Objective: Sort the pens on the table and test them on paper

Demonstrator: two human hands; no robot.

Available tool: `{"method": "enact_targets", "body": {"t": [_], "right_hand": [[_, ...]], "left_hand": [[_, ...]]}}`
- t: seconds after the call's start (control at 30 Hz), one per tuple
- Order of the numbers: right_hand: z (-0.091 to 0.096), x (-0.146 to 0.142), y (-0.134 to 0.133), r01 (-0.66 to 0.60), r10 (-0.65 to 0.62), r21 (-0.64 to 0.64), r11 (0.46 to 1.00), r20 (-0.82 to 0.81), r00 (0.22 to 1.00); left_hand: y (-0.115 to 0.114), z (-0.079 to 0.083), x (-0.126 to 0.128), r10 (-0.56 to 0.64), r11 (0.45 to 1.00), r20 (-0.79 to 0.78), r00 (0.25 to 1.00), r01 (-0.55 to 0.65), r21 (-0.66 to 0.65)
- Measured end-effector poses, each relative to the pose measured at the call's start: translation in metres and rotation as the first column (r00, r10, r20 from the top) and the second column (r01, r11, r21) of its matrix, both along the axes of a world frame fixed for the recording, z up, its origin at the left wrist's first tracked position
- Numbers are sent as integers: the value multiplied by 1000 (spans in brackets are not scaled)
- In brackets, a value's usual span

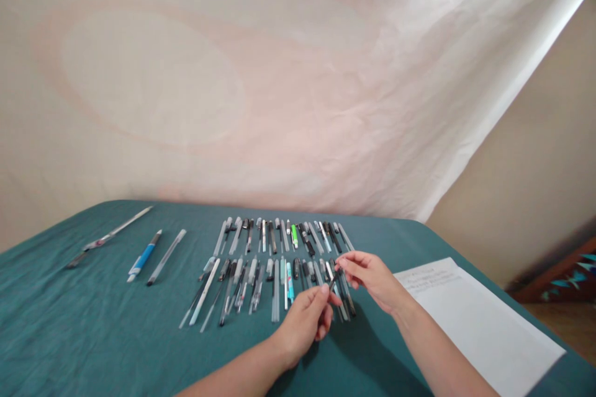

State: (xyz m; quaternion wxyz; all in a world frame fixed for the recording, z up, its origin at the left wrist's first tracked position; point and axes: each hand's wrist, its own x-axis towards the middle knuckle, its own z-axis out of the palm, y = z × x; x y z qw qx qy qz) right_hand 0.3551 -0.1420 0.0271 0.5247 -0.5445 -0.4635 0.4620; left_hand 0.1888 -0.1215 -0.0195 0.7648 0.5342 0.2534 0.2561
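Note:
My left hand [305,321] has its thumb and fingers closed on a slim dark pen [334,281], held slanted over the right end of the nearer row of pens. The fingertips of my right hand [372,277] are pinched together at the pen's upper end. My fingers hide much of the pen. Beneath my hands lie pens and loose parts in two rows, mostly clear and black. A bright green pen [294,236] stands out in the farther row, and a light blue one [290,281] in the nearer row.
To the left lie a blue and white pen [145,257], a clear pen [166,257] and a long thin pale stick with a dark end [121,227]. White paper sheets [479,322] lie on the right. A dark green cloth [88,329] covers the table; a pale curtain hangs behind.

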Motion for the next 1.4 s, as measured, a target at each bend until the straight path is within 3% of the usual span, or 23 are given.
{"method": "enact_targets", "body": {"t": [0.27,0.43,0.73,0.93,1.03,1.23,1.4], "right_hand": [[6,12,-2,88,-86,41,995,-50,995],[6,13,-2,46,-46,12,999,-21,999],[4,9,-1,1,-4,20,1000,173,985],[7,11,-2,4,-7,37,999,94,996],[-4,23,3,79,-83,44,996,90,993],[-50,48,18,196,-154,-67,978,397,905],[-69,52,21,224,-166,-72,972,466,869]], "left_hand": [[1,1,-1,-13,1000,-5,1000,13,-2],[1,-1,-1,-19,999,5,1000,19,26],[1,-3,1,-54,999,53,997,53,12],[2,-5,1,-58,998,34,998,58,14],[2,-4,0,-40,999,16,999,40,10],[2,0,0,-29,1000,-8,1000,29,11],[0,2,0,-25,1000,-15,1000,25,7]]}}
